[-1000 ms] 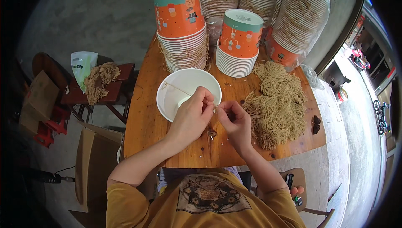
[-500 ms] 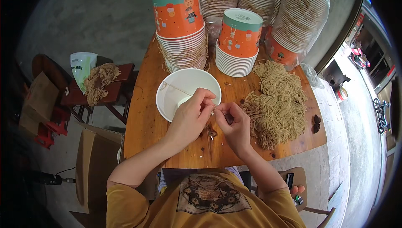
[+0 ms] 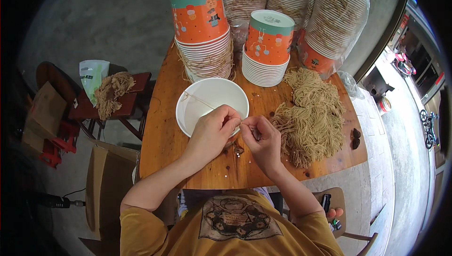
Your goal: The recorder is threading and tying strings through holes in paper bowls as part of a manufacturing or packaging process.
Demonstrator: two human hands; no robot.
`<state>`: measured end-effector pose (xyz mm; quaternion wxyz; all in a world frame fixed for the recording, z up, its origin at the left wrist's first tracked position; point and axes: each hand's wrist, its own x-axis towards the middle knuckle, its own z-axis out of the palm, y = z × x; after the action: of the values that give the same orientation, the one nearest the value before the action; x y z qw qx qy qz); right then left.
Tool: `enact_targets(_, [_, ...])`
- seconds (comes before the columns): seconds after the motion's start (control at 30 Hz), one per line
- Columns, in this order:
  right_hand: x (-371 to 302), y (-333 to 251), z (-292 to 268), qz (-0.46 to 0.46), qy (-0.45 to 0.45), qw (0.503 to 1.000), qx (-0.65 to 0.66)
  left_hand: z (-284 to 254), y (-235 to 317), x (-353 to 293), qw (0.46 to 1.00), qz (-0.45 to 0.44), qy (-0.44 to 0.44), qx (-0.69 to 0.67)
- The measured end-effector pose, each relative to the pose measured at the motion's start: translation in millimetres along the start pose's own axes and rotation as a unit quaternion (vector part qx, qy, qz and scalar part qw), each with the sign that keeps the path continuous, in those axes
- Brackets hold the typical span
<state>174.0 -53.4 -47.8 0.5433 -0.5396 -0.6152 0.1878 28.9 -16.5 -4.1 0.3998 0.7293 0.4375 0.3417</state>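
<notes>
A white paper bucket (image 3: 186, 120) stands mouth up near the table's front. One thin tan string (image 3: 199, 100) runs from the left side of its rim across the opening to my left hand (image 3: 209, 131). Thumb and forefinger of that hand are pinched on the string, just over the bucket's near right rim. My right hand (image 3: 264, 144) is closed in a pinch right beside it, the fingertips of both almost meeting on the string; the bit between them is too small to make out. To the right lies a big heap of tan strings (image 3: 315, 115).
Behind the bucket stand two upside-down stacks of orange and green paper buckets, a left stack (image 3: 200, 20) wound with strings and a right stack (image 3: 270, 44). Bagged stacks (image 3: 336, 16) line the back. On the left are a red stool (image 3: 136, 86) and an open cardboard box (image 3: 113, 180).
Both hands have stayed almost in place, still pinched close together on the string. Only tiny finger shifts show.
</notes>
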Motion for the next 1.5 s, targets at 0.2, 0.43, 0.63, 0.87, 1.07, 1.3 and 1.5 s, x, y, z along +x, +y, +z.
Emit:
enact_targets(0.2, [0, 0, 0, 0.004, 0.006, 1.000, 0.003, 6, -8, -2, 0.995, 0.082, 0.039, 0.045])
enact_targets(0.43, [2, 1, -1, 0.025, -0.012, 0.999, 0.017, 1, -8, 3, 1.000, 0.004, -0.022, -0.011])
enact_targets(0.63, [6, 9, -4, 0.112, -0.072, 0.950, 0.282, -3, -10, 11, 0.996, 0.033, -0.085, 0.012])
enact_targets(0.87, [9, 15, -7, 0.110, -0.094, 0.965, 0.217, -8, -8, 12, 0.990, -0.065, -0.119, -0.047])
enact_targets(1.07, [10, 13, -7, 0.097, -0.104, 0.963, 0.228, -9, -20, 15, 0.980, -0.057, -0.137, -0.135])
enact_targets(1.3, [11, 13, -9, 0.101, -0.119, 0.963, 0.221, -5, -13, 14, 0.981, -0.056, -0.144, -0.115])
enact_targets(1.5, [12, 15, -12, 0.106, -0.134, 0.966, 0.196, -6, -19, 20, 0.981, -0.057, -0.135, -0.126])
